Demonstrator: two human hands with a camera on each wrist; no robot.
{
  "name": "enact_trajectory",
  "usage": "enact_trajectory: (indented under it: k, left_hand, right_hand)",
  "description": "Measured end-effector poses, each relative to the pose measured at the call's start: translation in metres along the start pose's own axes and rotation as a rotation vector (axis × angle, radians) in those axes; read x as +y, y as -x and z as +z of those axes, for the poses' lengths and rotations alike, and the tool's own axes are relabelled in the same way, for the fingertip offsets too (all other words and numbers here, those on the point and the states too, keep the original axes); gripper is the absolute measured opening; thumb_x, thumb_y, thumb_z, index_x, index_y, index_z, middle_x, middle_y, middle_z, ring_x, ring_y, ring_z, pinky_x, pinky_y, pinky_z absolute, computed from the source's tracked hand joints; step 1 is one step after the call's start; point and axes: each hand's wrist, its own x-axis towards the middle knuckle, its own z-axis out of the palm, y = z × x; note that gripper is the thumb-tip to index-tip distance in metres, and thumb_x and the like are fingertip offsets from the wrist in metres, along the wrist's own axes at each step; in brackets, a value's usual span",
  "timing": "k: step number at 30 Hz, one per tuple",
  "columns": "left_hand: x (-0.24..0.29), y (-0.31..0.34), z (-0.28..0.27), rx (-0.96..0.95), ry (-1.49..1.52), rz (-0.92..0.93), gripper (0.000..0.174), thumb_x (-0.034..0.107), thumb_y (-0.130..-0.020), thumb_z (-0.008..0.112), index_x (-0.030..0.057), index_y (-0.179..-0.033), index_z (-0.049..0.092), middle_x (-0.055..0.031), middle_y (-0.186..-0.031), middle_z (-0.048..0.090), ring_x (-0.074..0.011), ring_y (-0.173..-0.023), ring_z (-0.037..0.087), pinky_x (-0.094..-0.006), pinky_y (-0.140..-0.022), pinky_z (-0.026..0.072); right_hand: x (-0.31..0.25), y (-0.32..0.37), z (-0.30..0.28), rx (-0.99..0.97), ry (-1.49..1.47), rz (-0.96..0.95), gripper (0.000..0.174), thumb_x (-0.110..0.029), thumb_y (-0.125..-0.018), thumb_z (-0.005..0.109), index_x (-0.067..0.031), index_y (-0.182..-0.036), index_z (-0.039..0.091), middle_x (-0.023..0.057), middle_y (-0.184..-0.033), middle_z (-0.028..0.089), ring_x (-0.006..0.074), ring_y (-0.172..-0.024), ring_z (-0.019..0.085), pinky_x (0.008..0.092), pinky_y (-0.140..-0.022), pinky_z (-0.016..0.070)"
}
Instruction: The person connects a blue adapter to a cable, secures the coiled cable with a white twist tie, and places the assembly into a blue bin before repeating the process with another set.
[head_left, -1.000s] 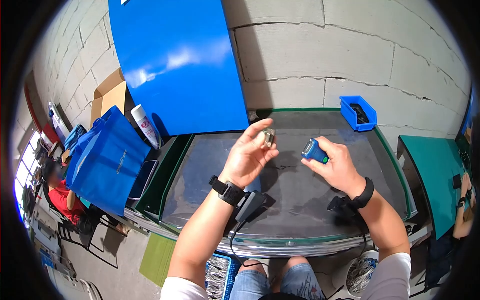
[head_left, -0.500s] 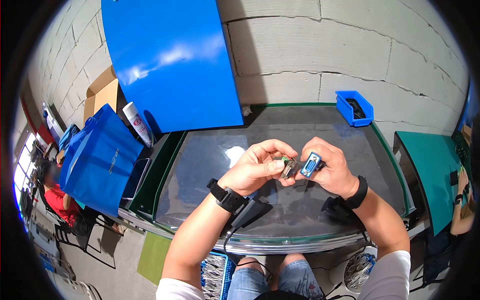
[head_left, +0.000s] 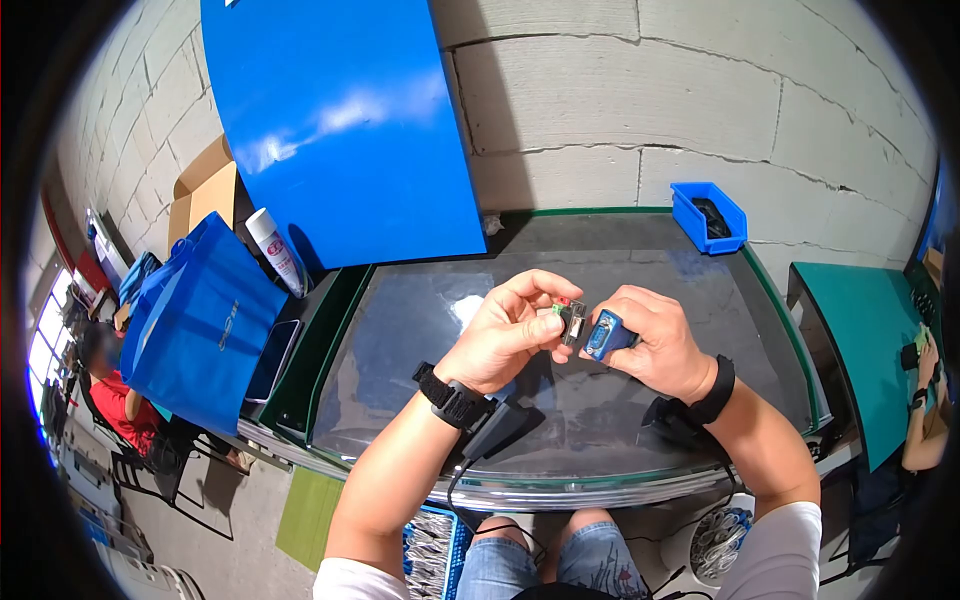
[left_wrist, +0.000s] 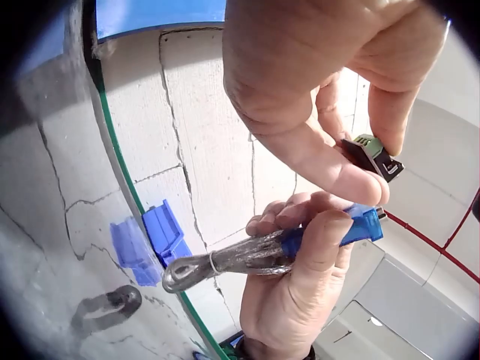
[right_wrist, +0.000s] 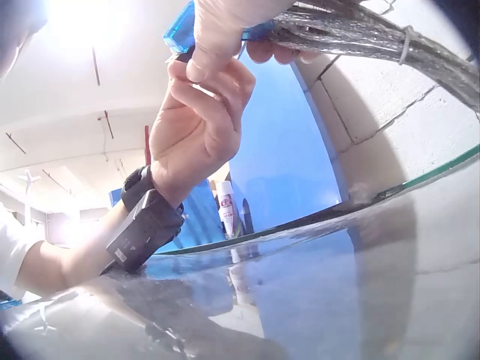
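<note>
Between thumb and fingers, my left hand [head_left: 500,335] pinches a small circuit board with a green terminal block [left_wrist: 367,152] and a metal connector. My right hand [head_left: 660,340] grips a blue connector [head_left: 606,335], its metal face turned toward the board. In the head view a narrow gap lies between the two parts. A bundled clear-jacketed cable [left_wrist: 240,256] trails from the blue connector in the left wrist view, and also shows as a cable [right_wrist: 352,36] in the right wrist view. Both hands are above the dark tabletop [head_left: 600,430].
A blue bin [head_left: 709,218] with dark items stands at the back right. A large blue panel [head_left: 340,120], a spray can [head_left: 275,250] and a blue bag [head_left: 205,325] are at the left. Below the table edge are a basket of cables [head_left: 428,550] and a white bucket [head_left: 680,548]. Two other people are at the sides.
Both hands have come together from apart, the left moving down and the right slightly left. Since half a second ago, the blue connector has turned and shifted left toward the board.
</note>
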Motion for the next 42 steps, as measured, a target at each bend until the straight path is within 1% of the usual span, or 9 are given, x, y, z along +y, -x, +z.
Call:
enact_trajectory:
  k: [1,3,6,13,21,25,34,36,42]
  left_hand:
    - [0.0001,-0.0002,0.0005,0.000,-0.001,-0.002,0.033,0.014,-0.080,0.068,0.0040,-0.108,0.053,-0.0065,-0.087,0.060,-0.0146,-0.071,0.061,-0.0267,-0.060,0.0500]
    - [0.0008,-0.0005,0.0025,0.073,-0.078,0.046,0.028,0.006,-0.079,0.067,0.0036,-0.105,0.056,-0.0031,-0.084,0.059,-0.0102,-0.068,0.057,-0.0236,-0.059,0.0495]
    - [0.0021,-0.0003,0.0041,0.098,-0.101,0.030,0.028,0.004,-0.077,0.068,0.0036,-0.103,0.056,-0.0023,-0.083,0.058,-0.0092,-0.068,0.056,-0.0223,-0.056,0.0484]
    - [0.0032,-0.0001,0.0048,0.089,-0.088,0.015,0.029,0.003,-0.076,0.068,0.0033,-0.102,0.056,-0.0027,-0.084,0.058,-0.0086,-0.070,0.056,-0.0215,-0.055,0.0475]
    - [0.0031,-0.0012,0.0064,0.149,-0.211,0.010,0.029,0.003,-0.074,0.071,0.0038,-0.099,0.056,-0.0016,-0.084,0.059,-0.0064,-0.070,0.056,-0.0203,-0.054,0.0469]
    - [0.0039,-0.0010,0.0061,0.128,-0.165,-0.019,0.029,0.003,-0.075,0.070,0.0039,-0.100,0.056,-0.0018,-0.084,0.060,-0.0063,-0.070,0.056,-0.0199,-0.054,0.0470]
    - [0.0018,-0.0029,0.0076,0.215,-0.301,0.013,0.026,0.006,-0.075,0.071,0.0038,-0.097,0.058,-0.0013,-0.085,0.059,-0.0068,-0.073,0.057,-0.0211,-0.056,0.0476]
    - [0.0022,-0.0026,0.0095,0.244,-0.322,-0.024,0.027,0.004,-0.073,0.072,0.0030,-0.097,0.059,-0.0042,-0.082,0.058,-0.0087,-0.067,0.056,-0.0216,-0.054,0.0472]
    - [0.0025,-0.0034,0.0094,0.237,-0.268,-0.047,0.027,0.002,-0.073,0.071,0.0017,-0.097,0.058,-0.0052,-0.083,0.059,-0.0097,-0.067,0.057,-0.0228,-0.056,0.0488]
  right_hand:
    - [-0.0013,0.0005,-0.0001,0.001,-0.001,0.001,0.034,-0.008,-0.057,0.076,-0.0059,-0.085,0.058,0.0072,-0.075,0.055,0.0264,-0.068,0.056,0.0337,-0.059,0.0455]
    - [-0.0040,0.0009,0.0002,-0.006,0.088,0.037,0.035,-0.010,-0.057,0.076,-0.0056,-0.087,0.059,0.0075,-0.073,0.055,0.0268,-0.066,0.056,0.0343,-0.059,0.0462]
    - [-0.0045,0.0005,0.0005,-0.008,0.158,0.006,0.034,-0.011,-0.059,0.075,-0.0056,-0.088,0.059,0.0071,-0.073,0.055,0.0265,-0.066,0.057,0.0345,-0.059,0.0468]
    - [-0.0048,0.0003,-0.0002,-0.006,0.202,0.028,0.033,-0.013,-0.060,0.075,-0.0059,-0.089,0.059,0.0072,-0.074,0.055,0.0267,-0.067,0.057,0.0347,-0.059,0.0473]
    - [-0.0015,0.0015,-0.0002,-0.064,0.245,0.074,0.034,-0.012,-0.060,0.074,-0.0058,-0.089,0.059,0.0079,-0.076,0.056,0.0277,-0.072,0.058,0.0365,-0.062,0.0480]
    - [-0.0029,0.0015,-0.0003,-0.079,0.266,0.097,0.034,-0.012,-0.060,0.074,-0.0058,-0.090,0.058,0.0081,-0.077,0.057,0.0279,-0.073,0.059,0.0368,-0.062,0.0481]
    - [0.0003,0.0030,0.0003,-0.093,0.257,0.094,0.033,-0.013,-0.061,0.073,-0.0057,-0.091,0.058,0.0079,-0.078,0.058,0.0276,-0.073,0.059,0.0369,-0.062,0.0482]
    - [-0.0013,0.0030,0.0008,-0.095,0.265,0.092,0.034,-0.013,-0.061,0.073,-0.0057,-0.091,0.059,0.0080,-0.078,0.058,0.0276,-0.073,0.059,0.0368,-0.062,0.0481]
    - [0.0007,0.0034,0.0010,-0.100,0.249,0.106,0.035,-0.012,-0.060,0.074,-0.0057,-0.091,0.059,0.0078,-0.078,0.058,0.0277,-0.073,0.059,0.0370,-0.062,0.0481]
